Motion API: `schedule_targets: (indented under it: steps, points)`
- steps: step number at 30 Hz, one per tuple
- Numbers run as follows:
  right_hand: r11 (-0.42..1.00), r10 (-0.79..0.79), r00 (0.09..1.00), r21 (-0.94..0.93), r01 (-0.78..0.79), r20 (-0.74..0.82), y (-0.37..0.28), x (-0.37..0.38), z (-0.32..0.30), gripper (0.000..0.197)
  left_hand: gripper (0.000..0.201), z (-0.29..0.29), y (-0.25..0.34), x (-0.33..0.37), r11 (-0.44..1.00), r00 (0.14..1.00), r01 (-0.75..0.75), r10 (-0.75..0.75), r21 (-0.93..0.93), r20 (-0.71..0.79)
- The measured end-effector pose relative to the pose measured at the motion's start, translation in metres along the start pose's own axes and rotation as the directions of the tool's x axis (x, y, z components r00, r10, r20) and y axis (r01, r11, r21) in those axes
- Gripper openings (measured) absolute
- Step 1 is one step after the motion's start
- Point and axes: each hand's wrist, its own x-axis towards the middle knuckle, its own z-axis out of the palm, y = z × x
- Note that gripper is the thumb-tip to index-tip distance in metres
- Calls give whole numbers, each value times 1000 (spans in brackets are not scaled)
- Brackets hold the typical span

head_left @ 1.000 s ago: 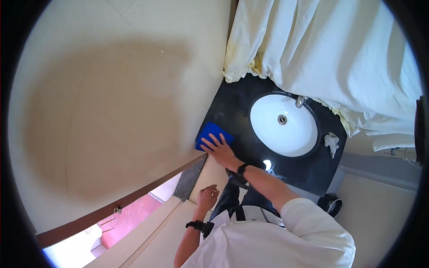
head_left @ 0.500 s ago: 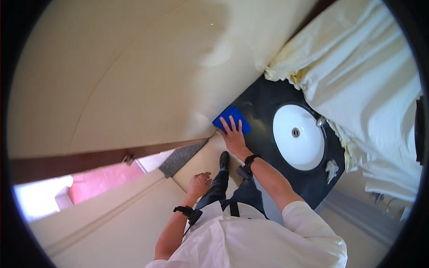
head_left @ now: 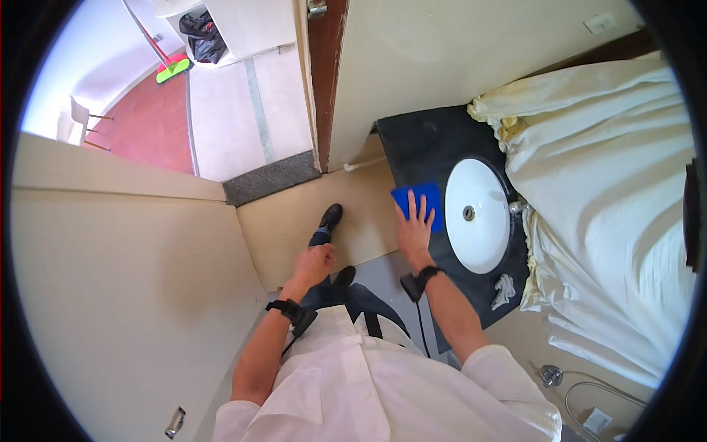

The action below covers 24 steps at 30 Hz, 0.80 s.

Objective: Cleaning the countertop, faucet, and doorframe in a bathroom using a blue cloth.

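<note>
My right hand [head_left: 415,234] lies on a folded blue cloth [head_left: 434,197], fingers spread and stretched flat over it. The cloth rests at the left edge of the black countertop [head_left: 416,147], just left of the oval white basin [head_left: 486,247]. My left hand [head_left: 315,264] hangs in the air over my legs, its fingers curled in and nothing visible in them. A crumpled pale grey rag [head_left: 504,292] sits on the counter at the near side of the basin.
A small faucet [head_left: 518,208] stands at the basin's right. White curtain cloth [head_left: 596,191] hangs along the counter's right side. Beyond a grey stone threshold [head_left: 272,180] are a broom [head_left: 173,68] and a black bag [head_left: 202,37]. A shower head [head_left: 550,376] is at the lower right.
My right hand and the blue cloth have moved nearer along the counter's left edge, away from the wall corner. My view has turned, so more of the doorway shows.
</note>
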Motion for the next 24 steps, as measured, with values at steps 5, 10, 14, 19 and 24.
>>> schedule_targets:
  steps: [5, 10, 14, 19, 24]
  points:
    - [996, 71, 995, -57, -67, 74, 33, -188, 19, 59, 27, 29, 1, -9, 989, 999, -29, 23, -145, -49]
    - [986, 163, 968, -63, -154, 191, 56, -305, 26, 58, 32, 36, -3, -5, 978, 1000, -2, -5, -210, -30]
    - [986, 155, 967, 27, -164, 200, 52, -279, 20, 53, 34, 38, -43, 2, 935, 995, -9, -27, -354, -96]
    - [999, 29, 999, 19, -30, 42, 45, -151, 9, 57, 33, 1, -28, 6, 957, 989, 118, -136, -266, -49]
    - [998, -10, 998, 65, 14, -58, 9, 21, -6, 58, 34, -32, -45, 12, 940, 965, 224, -251, -258, -78]
